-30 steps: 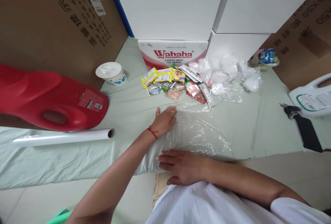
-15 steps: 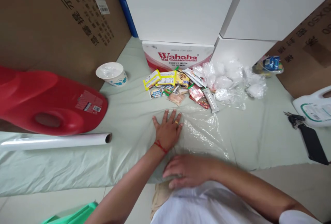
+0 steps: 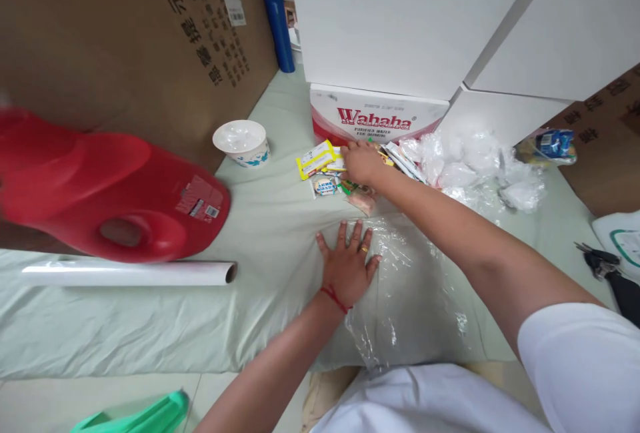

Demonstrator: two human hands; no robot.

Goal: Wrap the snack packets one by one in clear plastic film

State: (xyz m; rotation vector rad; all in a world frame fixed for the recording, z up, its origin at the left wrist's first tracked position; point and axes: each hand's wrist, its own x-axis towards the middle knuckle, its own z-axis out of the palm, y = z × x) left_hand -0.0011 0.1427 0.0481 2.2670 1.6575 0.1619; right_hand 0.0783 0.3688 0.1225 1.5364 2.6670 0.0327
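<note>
My left hand (image 3: 346,271) lies flat with fingers spread on the left edge of a clear plastic bag (image 3: 420,293), which is spread on the green cloth. My right hand (image 3: 364,163) reaches across over the pile of small wrapped snacks, its fingers bent down onto them. The fingertips are partly hidden, so I cannot tell whether they grip a packet. Just left of it lie a yellow snack packet (image 3: 316,159) and a blue-and-white biscuit packet (image 3: 325,185). A pinkish packet (image 3: 362,202) sits below the right hand, and a long white wrapper (image 3: 404,161) lies to its right.
Crumpled clear plastic bags (image 3: 475,159) lie right of the snacks, before a Wahaha box (image 3: 380,116) and white boxes. At left stand a paper bowl (image 3: 243,143), a red jug (image 3: 120,193) and a white roll (image 3: 130,273). Keys (image 3: 600,259) are at far right.
My right hand has moved from the table's front edge, near my body, up and forward onto the snacks. My left hand stays flat on the plastic bag. The view has shifted left.
</note>
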